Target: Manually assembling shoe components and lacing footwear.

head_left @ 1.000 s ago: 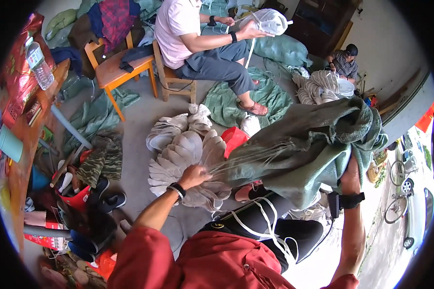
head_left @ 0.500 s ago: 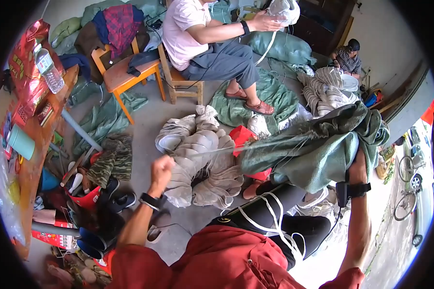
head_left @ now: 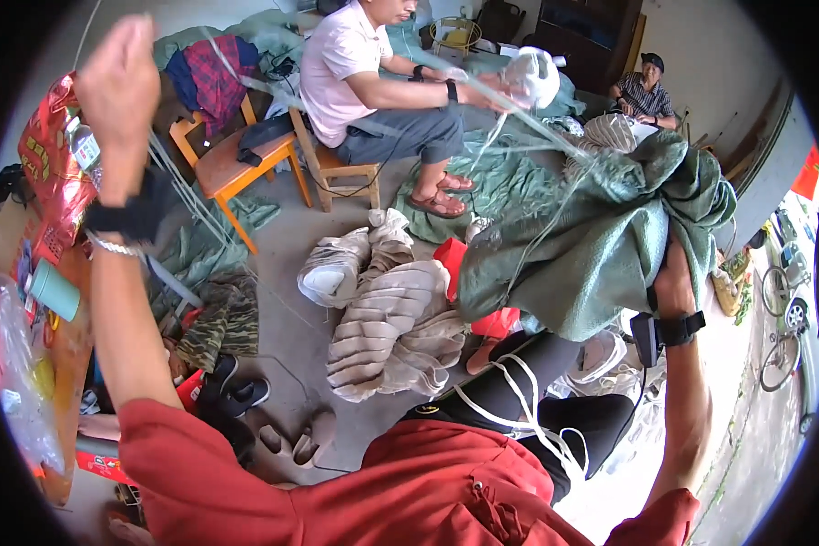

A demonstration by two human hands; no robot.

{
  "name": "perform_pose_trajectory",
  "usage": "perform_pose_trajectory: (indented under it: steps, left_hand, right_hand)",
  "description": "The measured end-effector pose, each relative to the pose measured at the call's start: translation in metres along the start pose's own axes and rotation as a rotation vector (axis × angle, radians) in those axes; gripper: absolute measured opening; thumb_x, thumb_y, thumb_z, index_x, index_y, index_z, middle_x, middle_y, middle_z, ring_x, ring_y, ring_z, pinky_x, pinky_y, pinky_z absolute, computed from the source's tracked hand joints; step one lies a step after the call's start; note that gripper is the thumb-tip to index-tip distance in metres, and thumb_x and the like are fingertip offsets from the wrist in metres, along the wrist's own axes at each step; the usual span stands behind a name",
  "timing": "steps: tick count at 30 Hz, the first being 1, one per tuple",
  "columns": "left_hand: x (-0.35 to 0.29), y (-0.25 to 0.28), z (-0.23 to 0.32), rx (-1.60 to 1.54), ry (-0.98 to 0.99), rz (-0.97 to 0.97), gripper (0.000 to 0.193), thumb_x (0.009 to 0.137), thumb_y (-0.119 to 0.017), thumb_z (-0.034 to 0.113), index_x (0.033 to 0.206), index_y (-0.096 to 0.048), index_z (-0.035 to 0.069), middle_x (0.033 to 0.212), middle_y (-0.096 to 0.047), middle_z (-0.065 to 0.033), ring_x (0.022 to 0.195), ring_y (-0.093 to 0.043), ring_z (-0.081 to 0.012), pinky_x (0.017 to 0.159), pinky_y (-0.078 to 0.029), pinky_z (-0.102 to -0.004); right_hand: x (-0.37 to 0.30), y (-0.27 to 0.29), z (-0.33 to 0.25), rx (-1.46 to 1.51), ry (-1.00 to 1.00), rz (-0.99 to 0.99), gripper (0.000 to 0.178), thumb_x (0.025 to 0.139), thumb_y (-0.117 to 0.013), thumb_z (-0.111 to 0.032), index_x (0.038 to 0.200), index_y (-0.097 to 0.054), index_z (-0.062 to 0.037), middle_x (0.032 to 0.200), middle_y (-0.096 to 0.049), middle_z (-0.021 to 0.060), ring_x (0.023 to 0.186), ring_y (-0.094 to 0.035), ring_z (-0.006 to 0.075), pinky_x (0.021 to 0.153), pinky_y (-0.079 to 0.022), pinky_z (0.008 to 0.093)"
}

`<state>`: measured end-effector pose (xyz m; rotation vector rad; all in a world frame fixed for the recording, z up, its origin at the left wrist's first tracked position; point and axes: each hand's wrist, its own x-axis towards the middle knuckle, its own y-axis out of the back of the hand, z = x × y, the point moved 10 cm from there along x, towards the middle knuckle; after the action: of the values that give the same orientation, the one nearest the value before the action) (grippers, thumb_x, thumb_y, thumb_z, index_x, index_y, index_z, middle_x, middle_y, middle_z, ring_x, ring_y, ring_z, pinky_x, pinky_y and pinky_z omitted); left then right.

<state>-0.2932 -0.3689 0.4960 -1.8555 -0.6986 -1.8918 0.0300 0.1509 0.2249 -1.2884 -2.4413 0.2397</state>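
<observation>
Our left hand [head_left: 116, 77] is raised at the upper left of the frame, its grip pinched shut on a pale thread [head_left: 373, 118] running right to the green cloth bundle [head_left: 601, 237]. Our right hand [head_left: 673, 287] grips that bundle from beneath, right of centre.

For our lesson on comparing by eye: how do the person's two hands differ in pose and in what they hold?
The left hand is raised high, closed and motion-blurred, with thin pale string running from it; the right hand sits lower, mostly hidden under the bunched green fabric it grips. The left hand is fully visible; the right shows little beyond the wrist. Both wrists carry a black band.
</observation>
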Motion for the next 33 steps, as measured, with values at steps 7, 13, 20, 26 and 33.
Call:
perform_pose_trajectory:
  steps: [7, 13, 20, 26, 33]
  left_hand:
    - [-0.034, -0.089, 0.07, -0.472, 0.002, -0.347, 0.015, 0.081, -0.05, 0.009, 0.072, -0.059, 0.001, 0.068, -0.059, -0.0039, 0.064, -0.054, -0.0105, 0.063, -0.044, -0.0247]
    - [-0.318, -0.231, 0.187, -1.01, 0.444, -1.17, 0.03, 0.07, -0.067, 0.024, 0.086, -0.057, 0.001, 0.069, -0.057, -0.0066, 0.06, -0.051, -0.0127, 0.054, -0.042, -0.0287]
    - [-0.521, -0.265, 0.319, -0.621, 0.237, -1.504, 0.1, 0.058, -0.074, 0.043, 0.133, -0.023, 0.002, 0.127, -0.037, -0.0221, 0.116, -0.037, -0.0418, 0.093, -0.036, -0.0438]
    - [-0.597, -0.273, 0.354, -0.675, 0.219, -1.712, 0.054, 0.064, -0.067, 0.048, 0.109, -0.056, 0.02, 0.114, -0.05, -0.0081, 0.111, -0.042, -0.0345, 0.089, -0.038, -0.048]
    - [-0.659, -0.256, 0.329, -0.919, 0.341, -1.768, 0.029, 0.076, -0.052, 0.029, 0.097, -0.061, 0.01, 0.096, -0.06, -0.018, 0.091, -0.056, -0.0351, 0.081, -0.044, -0.0418]
  right_hand:
    - [-0.004, 0.023, -0.065, 0.127, 0.103, 0.057, 0.038, 0.089, -0.047, -0.03, 0.115, -0.052, -0.0014, 0.113, -0.056, 0.0107, 0.105, -0.052, 0.024, 0.096, -0.04, 0.0356]
    - [-0.016, 0.146, -0.123, 0.153, 0.109, 0.27, 0.038, 0.09, -0.045, -0.024, 0.119, -0.048, -0.0008, 0.116, -0.054, 0.0116, 0.107, -0.051, 0.0228, 0.095, -0.039, 0.0347]
    - [-0.089, 0.148, -0.176, -0.111, 0.226, 0.329, 0.039, 0.089, -0.046, -0.022, 0.121, -0.046, -0.0001, 0.117, -0.053, 0.012, 0.108, -0.049, 0.0226, 0.095, -0.038, 0.0341]
    - [-0.134, 0.157, -0.21, -0.315, 0.288, 0.325, 0.041, 0.088, -0.046, -0.02, 0.123, -0.044, 0.0004, 0.119, -0.051, 0.0124, 0.109, -0.048, 0.0224, 0.095, -0.037, 0.0336]
    - [-0.126, 0.17, -0.199, -0.549, 0.257, 0.342, 0.041, 0.09, -0.039, -0.021, 0.125, -0.041, 0.001, 0.121, -0.049, 0.0118, 0.111, -0.046, 0.0216, 0.096, -0.035, 0.033]
